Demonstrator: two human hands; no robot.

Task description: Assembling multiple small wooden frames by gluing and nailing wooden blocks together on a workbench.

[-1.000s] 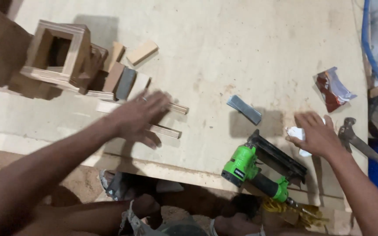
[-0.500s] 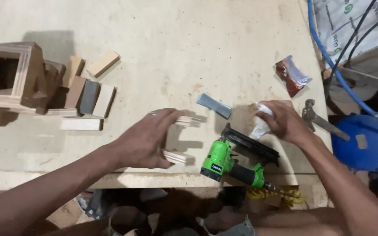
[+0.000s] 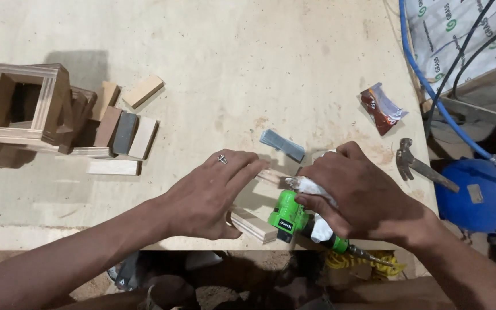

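Since half a second ago, our hands have closed together at lower centre. Our left hand [image 3: 210, 198] presses flat on wood strips [image 3: 254, 224], steadying them; our right hand [image 3: 363, 201] grasps a white rag [image 3: 316, 198] above the green nail gun [image 3: 288, 215].

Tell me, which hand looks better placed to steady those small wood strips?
Probably the left hand: it lies flat over the wood strips, fingers touching them. The right hand is busy holding a white bottle over the green nailer.
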